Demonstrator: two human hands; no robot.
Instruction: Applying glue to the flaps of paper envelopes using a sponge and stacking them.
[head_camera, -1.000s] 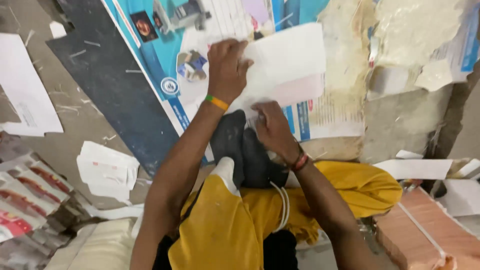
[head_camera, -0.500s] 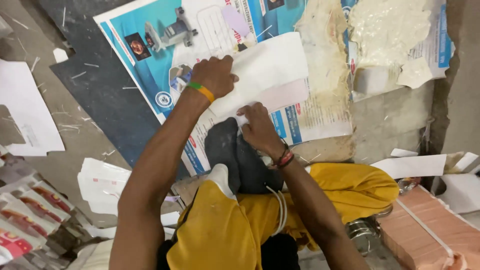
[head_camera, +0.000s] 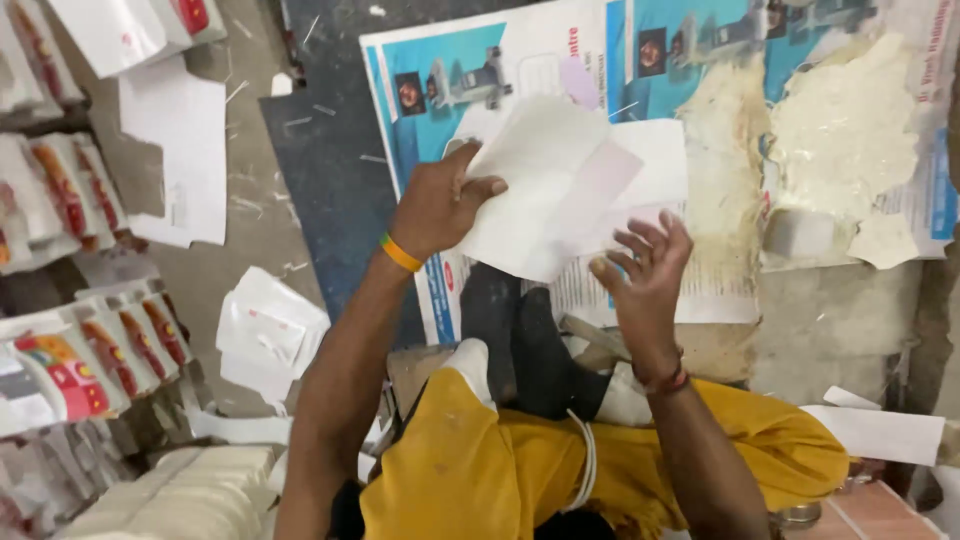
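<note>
While the left hand (head_camera: 440, 205) pinches a white paper sheet (head_camera: 545, 190) by its left edge, thumb on top and fingers curled behind, the right hand (head_camera: 645, 270) stands open beside it, fingers spread and bent, its fingertips close to the sheet's lower right corner; whether they touch it cannot be told. That sheet is lifted and tilted above a large blue and white poster (head_camera: 520, 70) spread on the floor, which shows small pictures of machines. Dried, cream-coloured paste (head_camera: 840, 130) crusts the poster's right part. An orange band (head_camera: 400, 253) rings the left wrist, a dark red one (head_camera: 668, 380) the right. Below the hands lie the person's dark-socked feet (head_camera: 520, 340) and yellow trousers (head_camera: 520, 470).

At the left edge, rows of flat white packets (head_camera: 100, 350) with red and yellow printed panels overlap like tiles. More of them (head_camera: 60, 190) lie higher up. Loose white sheets (head_camera: 185, 150) rest on the grey floor between them, and a small pile of folded white papers (head_camera: 270, 325) sits near the left forearm. A cream stack (head_camera: 190, 495) fills the lower left corner. Another white slip (head_camera: 880, 430) lies at the right.
</note>
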